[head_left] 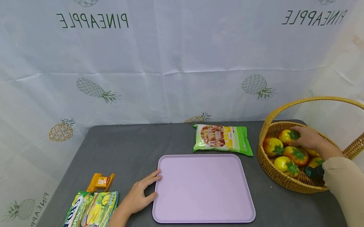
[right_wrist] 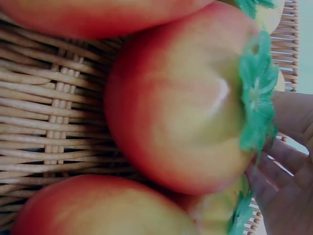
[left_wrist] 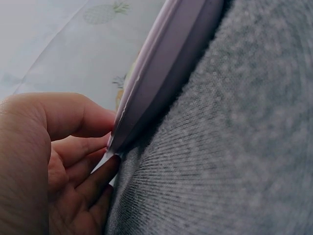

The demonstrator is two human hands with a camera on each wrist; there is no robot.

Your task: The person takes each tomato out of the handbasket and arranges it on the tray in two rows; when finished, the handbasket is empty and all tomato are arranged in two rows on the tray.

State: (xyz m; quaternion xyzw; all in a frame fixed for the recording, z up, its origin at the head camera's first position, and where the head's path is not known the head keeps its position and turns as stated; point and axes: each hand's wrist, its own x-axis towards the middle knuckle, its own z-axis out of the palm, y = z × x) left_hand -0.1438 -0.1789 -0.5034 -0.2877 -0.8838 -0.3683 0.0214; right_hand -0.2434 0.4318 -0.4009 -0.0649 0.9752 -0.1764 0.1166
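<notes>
My left hand (head_left: pixel 141 196) rests at the left edge of a lilac rectangular tray (head_left: pixel 201 190). Its thumb and fingertips touch the rim, with the fingers fairly straight; the left wrist view shows the thumb (left_wrist: pixel 93 117) against the tray edge (left_wrist: pixel 161 73). Inside a wicker basket (head_left: pixel 279 181) at the right, my right hand (head_left: pixel 306 138) grips an orange-yellow persimmon (head_left: pixel 285 136) with a green leafy top. Its far fingers are partly hidden. Several other persimmons lie around it, one orange-red persimmon (right_wrist: pixel 181 107) filling the right wrist view.
Behind the tray lies a green food packet (head_left: pixel 222 139). At the left are a green-yellow Foxs bag (head_left: pixel 87 216) and a small orange wrapped snack (head_left: pixel 100 182). The basket's tall handle (head_left: pixel 322 98) arches over it. A pineapple-print cloth (head_left: pixel 175 54) hangs behind the grey table.
</notes>
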